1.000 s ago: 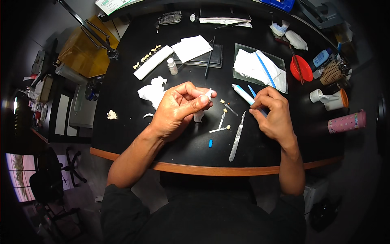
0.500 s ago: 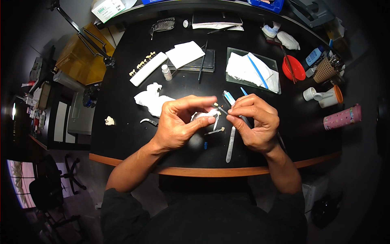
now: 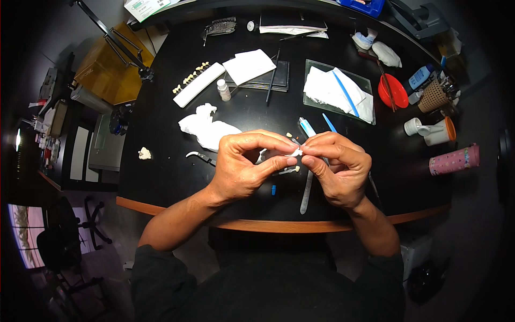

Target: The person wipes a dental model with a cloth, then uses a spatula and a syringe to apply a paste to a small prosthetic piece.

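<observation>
My left hand (image 3: 244, 163) and my right hand (image 3: 340, 166) meet above the table near its front edge, fingertips pinched close together. Between them is a small white piece (image 3: 296, 153), too small to name; the left thumb and forefinger close round it. The right thumb and fingers are pressed together at its other side, and what they hold is mostly hidden. Just beyond the fingertips lie a tiny yellowish piece (image 3: 288, 134) and part of a thin grey stick. Below them, a small stick with a yellowish tooth-shaped tip (image 3: 296, 169) rests on the table, partly covered by my fingers.
Crumpled white tissue (image 3: 212, 131), a curved-tip tool (image 3: 198, 156), and a small blue cap (image 3: 273, 189) lie nearby. A metal handle (image 3: 306, 198) sits beside my right hand. Farther off are a white holder (image 3: 198, 86), a small bottle (image 3: 223, 90), a glass plate (image 3: 317, 67) and a red bowl (image 3: 389, 88).
My hands have come together; the left thumb and forefinger, spread apart before, now close on the small white piece at the right fingertips. The whole view has shifted slightly.
</observation>
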`<state>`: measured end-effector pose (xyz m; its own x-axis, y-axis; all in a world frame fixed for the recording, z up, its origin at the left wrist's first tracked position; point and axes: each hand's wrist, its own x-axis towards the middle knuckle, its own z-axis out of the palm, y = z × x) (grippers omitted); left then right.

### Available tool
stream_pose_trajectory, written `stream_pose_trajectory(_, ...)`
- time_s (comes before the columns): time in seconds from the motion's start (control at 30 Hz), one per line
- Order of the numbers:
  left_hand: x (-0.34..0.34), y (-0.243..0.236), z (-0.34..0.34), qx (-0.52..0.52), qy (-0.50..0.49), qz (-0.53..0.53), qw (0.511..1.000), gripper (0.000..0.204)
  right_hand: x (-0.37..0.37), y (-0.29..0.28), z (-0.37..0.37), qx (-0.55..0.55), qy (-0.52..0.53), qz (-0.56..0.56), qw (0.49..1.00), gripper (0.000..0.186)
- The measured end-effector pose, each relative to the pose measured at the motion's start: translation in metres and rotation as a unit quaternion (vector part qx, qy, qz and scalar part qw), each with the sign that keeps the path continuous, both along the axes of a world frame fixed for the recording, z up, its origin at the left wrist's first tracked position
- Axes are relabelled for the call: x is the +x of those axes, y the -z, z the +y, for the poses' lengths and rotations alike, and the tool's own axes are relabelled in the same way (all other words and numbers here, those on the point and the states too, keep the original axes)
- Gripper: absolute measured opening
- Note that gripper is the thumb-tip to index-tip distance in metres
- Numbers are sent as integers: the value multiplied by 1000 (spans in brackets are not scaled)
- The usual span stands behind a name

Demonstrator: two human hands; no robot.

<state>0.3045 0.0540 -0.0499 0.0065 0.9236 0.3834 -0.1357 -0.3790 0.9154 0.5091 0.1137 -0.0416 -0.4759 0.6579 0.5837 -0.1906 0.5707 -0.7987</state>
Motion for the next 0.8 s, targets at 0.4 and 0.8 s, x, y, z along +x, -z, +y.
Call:
stream_pose_trajectory(0.4, -1, 2, 4, 53, -11, 31, 998, 19, -3, 3, -1, -4, 1, 11, 1000, 16)
stream_pose_trajectory(0.8, 0, 2, 2, 48, 5, 14, 999, 19, -3, 4, -1, 5, 6, 11, 1000, 16)
